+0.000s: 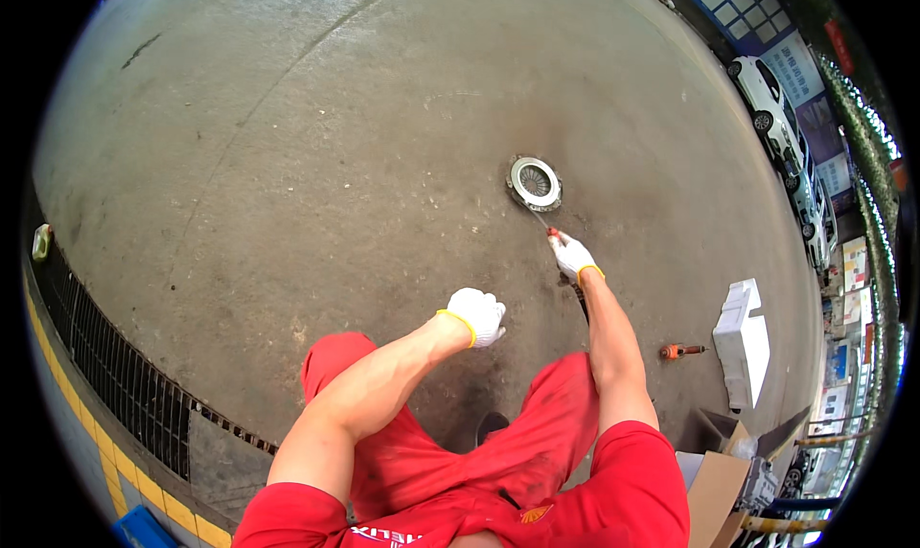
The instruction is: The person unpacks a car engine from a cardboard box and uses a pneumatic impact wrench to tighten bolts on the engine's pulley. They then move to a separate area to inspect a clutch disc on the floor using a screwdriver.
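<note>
A round clutch pressure plate point(525, 171) lies on the concrete floor ahead of me, with a bright metal ring and radial spring fingers at its centre. My right hand point(573, 255), in a white glove with a yellow cuff, is closed around an air blow gun point(539, 218). Its thin metal nozzle reaches to the plate's near edge, and I cannot tell whether it touches. Red shows at the front of the grip, and a dark hose point(582, 303) hangs below the hand. My left hand point(476, 317), gloved alike, is curled into a fist above my knees; nothing shows in it.
An orange power tool point(680, 352) lies on the floor to the right, near a white foam box point(740, 347). A cardboard box point(717, 490) stands at the lower right. Floor grating point(115, 376) runs along the left. White cars point(771, 107) stand at the far right.
</note>
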`<action>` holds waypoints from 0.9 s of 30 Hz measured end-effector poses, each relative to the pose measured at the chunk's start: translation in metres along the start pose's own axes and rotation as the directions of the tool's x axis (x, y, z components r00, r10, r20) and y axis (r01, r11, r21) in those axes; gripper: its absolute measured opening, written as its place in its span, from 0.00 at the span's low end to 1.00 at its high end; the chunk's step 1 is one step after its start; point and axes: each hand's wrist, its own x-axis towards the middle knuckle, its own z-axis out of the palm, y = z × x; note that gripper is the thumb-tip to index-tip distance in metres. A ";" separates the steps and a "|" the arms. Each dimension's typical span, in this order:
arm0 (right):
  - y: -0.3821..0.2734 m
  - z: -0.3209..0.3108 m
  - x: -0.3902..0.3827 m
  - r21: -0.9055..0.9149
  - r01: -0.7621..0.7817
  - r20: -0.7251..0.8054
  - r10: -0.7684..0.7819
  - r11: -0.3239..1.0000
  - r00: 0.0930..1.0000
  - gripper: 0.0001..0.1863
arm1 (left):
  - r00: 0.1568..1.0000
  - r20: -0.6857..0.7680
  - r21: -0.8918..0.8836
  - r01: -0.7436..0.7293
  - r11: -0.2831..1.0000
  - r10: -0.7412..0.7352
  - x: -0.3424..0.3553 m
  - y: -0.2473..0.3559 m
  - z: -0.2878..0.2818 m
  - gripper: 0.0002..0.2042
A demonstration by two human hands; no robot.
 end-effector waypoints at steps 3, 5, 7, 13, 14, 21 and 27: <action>-0.004 0.005 0.008 0.003 0.042 -0.048 -0.042 0.999 0.998 0.33 | 1.000 -0.002 -0.009 0.008 1.000 -0.008 -0.002 0.001 -0.004 0.22; -0.002 0.012 0.015 0.018 0.034 -0.062 -0.033 0.999 0.998 0.32 | 1.000 0.001 -0.009 0.016 1.000 -0.016 -0.004 0.001 -0.006 0.22; 0.006 0.009 0.024 0.021 0.059 0.001 -0.059 0.998 0.998 0.32 | 1.000 0.009 -0.011 0.021 1.000 -0.021 -0.004 0.000 -0.006 0.22; 0.036 -0.020 0.019 -0.200 0.074 -0.047 -0.086 0.977 0.995 0.33 | 1.000 -0.004 -0.019 0.009 1.000 -0.009 -0.006 -0.001 -0.006 0.22; 0.022 -0.009 0.014 -0.141 0.035 -0.008 -0.037 0.989 0.999 0.33 | 0.999 0.009 -0.016 0.035 0.999 -0.035 -0.007 -0.009 -0.003 0.22; 0.079 -0.030 0.015 -0.234 -0.084 -0.240 0.026 0.969 0.970 0.33 | 1.000 0.006 0.014 0.006 1.000 -0.006 -0.005 0.002 -0.008 0.23; 0.010 0.005 -0.021 -0.131 0.012 -0.007 -0.013 0.991 1.000 0.34 | 0.998 0.054 0.008 0.043 0.999 -0.044 0.000 -0.012 0.004 0.24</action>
